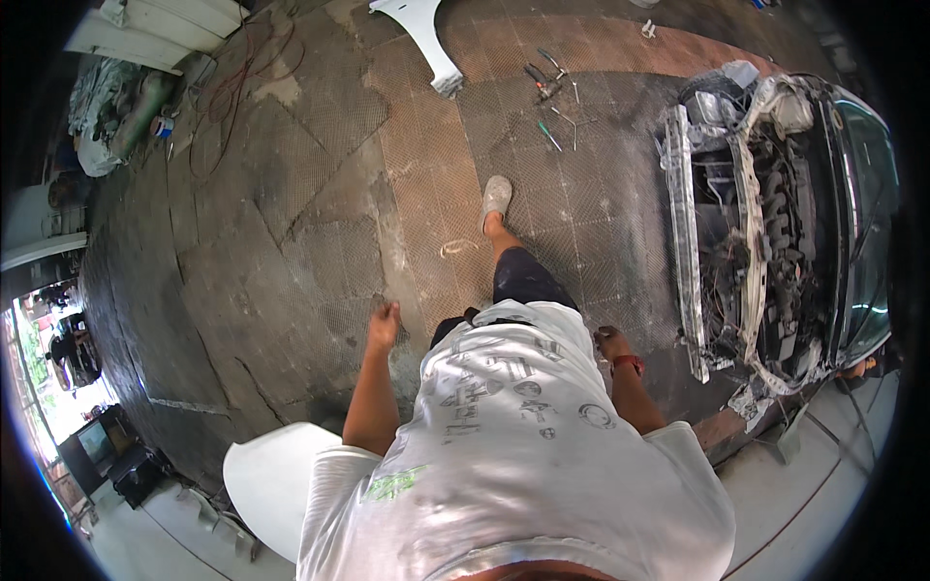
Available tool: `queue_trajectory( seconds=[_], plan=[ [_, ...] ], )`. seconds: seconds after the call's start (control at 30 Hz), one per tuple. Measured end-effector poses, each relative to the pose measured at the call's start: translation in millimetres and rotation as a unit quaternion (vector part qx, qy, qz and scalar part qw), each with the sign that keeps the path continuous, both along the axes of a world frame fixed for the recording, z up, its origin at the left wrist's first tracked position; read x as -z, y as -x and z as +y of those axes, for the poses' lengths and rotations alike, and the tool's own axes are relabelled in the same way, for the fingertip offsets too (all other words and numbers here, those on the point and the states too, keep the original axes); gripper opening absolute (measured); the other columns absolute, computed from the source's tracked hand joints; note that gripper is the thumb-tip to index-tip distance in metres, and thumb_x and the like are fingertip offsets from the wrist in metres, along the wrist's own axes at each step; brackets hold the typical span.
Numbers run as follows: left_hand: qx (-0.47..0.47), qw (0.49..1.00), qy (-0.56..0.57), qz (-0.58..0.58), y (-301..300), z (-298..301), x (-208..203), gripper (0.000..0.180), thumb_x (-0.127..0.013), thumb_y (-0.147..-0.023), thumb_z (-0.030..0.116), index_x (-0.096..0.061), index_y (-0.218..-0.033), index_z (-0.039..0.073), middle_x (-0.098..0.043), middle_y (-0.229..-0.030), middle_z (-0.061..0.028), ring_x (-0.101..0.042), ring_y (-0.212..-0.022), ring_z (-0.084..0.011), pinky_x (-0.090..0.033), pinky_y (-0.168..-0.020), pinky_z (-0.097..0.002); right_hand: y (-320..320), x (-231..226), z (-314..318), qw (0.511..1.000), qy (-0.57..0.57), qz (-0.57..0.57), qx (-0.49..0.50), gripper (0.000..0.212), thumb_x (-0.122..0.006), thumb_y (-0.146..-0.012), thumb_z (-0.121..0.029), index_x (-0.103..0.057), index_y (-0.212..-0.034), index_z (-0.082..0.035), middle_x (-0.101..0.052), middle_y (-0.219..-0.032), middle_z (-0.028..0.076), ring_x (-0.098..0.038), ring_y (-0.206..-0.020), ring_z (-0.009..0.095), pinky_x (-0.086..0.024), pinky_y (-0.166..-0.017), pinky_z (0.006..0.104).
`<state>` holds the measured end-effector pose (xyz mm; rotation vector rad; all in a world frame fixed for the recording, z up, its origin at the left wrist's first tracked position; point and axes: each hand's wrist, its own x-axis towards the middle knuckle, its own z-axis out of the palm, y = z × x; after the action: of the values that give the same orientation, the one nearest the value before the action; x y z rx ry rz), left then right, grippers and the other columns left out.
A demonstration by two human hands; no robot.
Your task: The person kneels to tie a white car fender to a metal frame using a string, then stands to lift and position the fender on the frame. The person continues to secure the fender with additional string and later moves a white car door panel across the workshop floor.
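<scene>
My left hand (385, 327) hangs beside my body over the dark, patterned floor, its fingers loosely bent and slightly apart. It holds nothing that I can see. On the other side, my right hand (610, 343), with a red band (629, 364) at the wrist, hangs near my hip. Its fingers look relaxed and parted, and no object shows in them. Neither hand touches anything. One foot in a light clog (497, 197) is out in front of me. To the right of my right hand stands a car with its front stripped and its engine bay (780, 223) exposed.
Pliers (553, 64), a green-handled screwdriver (550, 136) and other hand tools lie on the floor ahead. Beyond them is a white car fender (426, 39). A red hose (228, 92) coils at the far left, near a green cylinder (145, 114). A white panel (276, 474) is at lower left.
</scene>
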<state>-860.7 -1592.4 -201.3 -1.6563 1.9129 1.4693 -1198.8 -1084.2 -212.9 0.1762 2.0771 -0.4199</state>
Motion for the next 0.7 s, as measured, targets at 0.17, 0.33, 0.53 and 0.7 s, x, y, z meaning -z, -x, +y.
queue_trajectory(
  seconds=[0.17, 0.33, 0.53, 0.7],
  plan=[
    [0.148, 0.965, -0.072, -0.204, -3, 0, 45, 0.049, -0.052, -0.106, 0.047, -0.072, -0.129, 0.009, -0.071, -0.131, -0.0192, -0.064, -0.126, -0.0382, -0.05, -0.106, -0.0431, 123, 68, -63, 0.994, -0.046, -0.022, -0.099, 0.057, -0.073, -0.093, -0.048, -0.07, -0.134, -0.009, -0.074, -0.123, 0.025, -0.07, -0.12, 0.042, -0.053, -0.103, 0.0471],
    [0.012, 0.992, -0.055, -0.115, 47, -50, 5, 0.05, -0.058, -0.106, 0.048, -0.069, -0.135, 0.009, -0.074, -0.125, -0.0135, -0.072, -0.109, -0.0282, -0.054, -0.087, -0.0392, 294, 13, -250, 0.981, 0.026, 0.1, -0.167, 0.058, -0.07, -0.094, -0.049, -0.068, -0.133, -0.006, -0.071, -0.125, 0.029, -0.067, -0.122, 0.045, -0.053, -0.103, 0.0482],
    [-0.279, 0.955, -0.104, -0.012, 185, -151, 9, 0.053, -0.065, -0.105, 0.048, -0.068, -0.136, 0.004, -0.076, -0.119, -0.009, -0.071, -0.103, -0.0191, -0.054, -0.085, -0.0338, 509, -50, -476, 0.925, 0.127, 0.259, -0.247, 0.047, -0.067, -0.101, -0.041, -0.069, -0.132, -0.006, -0.078, -0.11, 0.02, -0.075, -0.103, 0.035, -0.057, -0.091, 0.0439],
    [-0.19, 0.974, -0.123, -0.017, 271, -269, 34, 0.046, -0.065, -0.107, 0.041, -0.069, -0.136, 0.005, -0.075, -0.122, -0.0105, -0.071, -0.108, -0.0193, -0.053, -0.095, -0.0351, 576, -57, -598, 0.919, 0.176, 0.292, -0.196, 0.039, -0.066, -0.102, -0.035, -0.07, -0.13, -0.008, -0.077, -0.103, 0.018, -0.074, -0.096, 0.029, -0.057, -0.087, 0.0417]
  ],
)
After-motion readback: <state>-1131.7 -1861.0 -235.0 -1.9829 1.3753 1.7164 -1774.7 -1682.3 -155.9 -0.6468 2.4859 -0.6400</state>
